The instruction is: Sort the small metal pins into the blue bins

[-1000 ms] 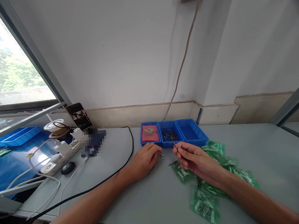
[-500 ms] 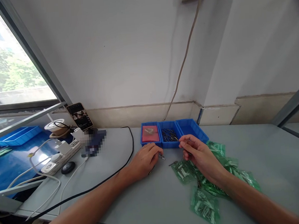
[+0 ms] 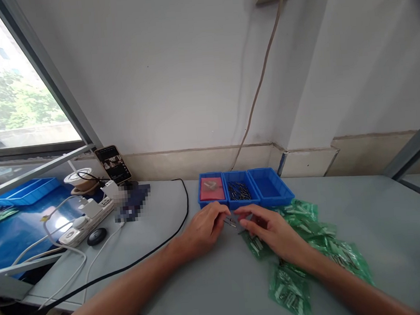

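Note:
My left hand (image 3: 204,230) rests on the grey table with its fingers bent in a pinch. Slim metal pins (image 3: 231,222) stick out from its fingertips. Close by, my right hand (image 3: 265,228) has its thumb and fingers curled toward these pins; whatever it holds is too small to make out. Just behind the hands stands a blue bin of dark metal pins (image 3: 239,191). Beside it on the left is a blue bin (image 3: 199,190) holding a red packet (image 3: 211,189). Green plastic bags of metal parts (image 3: 289,289) lie under and around my right forearm.
A third blue bin (image 3: 270,184) stands at the right of the row. A black cable (image 3: 159,252) crosses the table on the left. Beyond it are a power strip (image 3: 87,220), a black mouse (image 3: 97,236) and a propped phone (image 3: 113,164). Another person's hand shows at the far left.
My right hand has moved down and left from the bin of pins to beside my left hand. A thin piece showed at its fingertips before. My left hand has barely moved.

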`<state>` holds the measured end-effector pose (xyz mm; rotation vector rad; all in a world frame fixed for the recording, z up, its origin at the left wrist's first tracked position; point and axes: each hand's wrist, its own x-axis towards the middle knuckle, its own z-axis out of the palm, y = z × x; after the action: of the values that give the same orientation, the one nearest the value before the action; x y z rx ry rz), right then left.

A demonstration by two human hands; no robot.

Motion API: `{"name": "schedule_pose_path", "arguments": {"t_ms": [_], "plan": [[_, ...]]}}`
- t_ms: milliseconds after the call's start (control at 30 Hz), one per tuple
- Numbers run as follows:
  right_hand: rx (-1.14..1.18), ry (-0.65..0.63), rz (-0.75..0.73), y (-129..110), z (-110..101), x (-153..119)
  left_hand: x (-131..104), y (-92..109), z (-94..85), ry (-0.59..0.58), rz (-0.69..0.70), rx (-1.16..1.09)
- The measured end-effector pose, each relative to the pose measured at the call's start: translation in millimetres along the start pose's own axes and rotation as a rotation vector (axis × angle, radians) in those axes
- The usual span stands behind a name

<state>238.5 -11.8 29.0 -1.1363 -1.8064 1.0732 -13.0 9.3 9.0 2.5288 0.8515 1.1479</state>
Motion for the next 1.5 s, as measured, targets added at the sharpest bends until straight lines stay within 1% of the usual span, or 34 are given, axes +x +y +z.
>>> {"name": "schedule_pose_path", "arguments": {"t_ms": [100,167,333,733,900,1167,1367,1500], "plan": [[-0.025,-0.105,-0.007,-2,5,-4,1,4,0.0,-0.003,0.061,-0.004],[-0.016,-0.129,0.013,-4,6,-4,2,6,0.3,-0.005,0.088,-0.006],[-0.007,-0.116,0.012,-7,5,-4,2,8,-0.3,-0.011,0.111,-0.003],[0.009,-0.176,0.011,-8,8,-5,0,8,4.2,-0.056,0.145,-0.027],[0.025,-0.16,0.011,-7,10,-5,1,8,4.1,-0.045,0.188,0.006],[0.074,-0.226,0.051,-10,10,-6,2,10,2.7,-0.009,0.279,0.1],[0.068,-0.249,0.075,-8,12,-6,1,10,1.0,-0.02,0.302,0.138],[0.04,-0.25,0.067,-6,12,-7,2,12,0.8,-0.016,0.299,0.121]]}}
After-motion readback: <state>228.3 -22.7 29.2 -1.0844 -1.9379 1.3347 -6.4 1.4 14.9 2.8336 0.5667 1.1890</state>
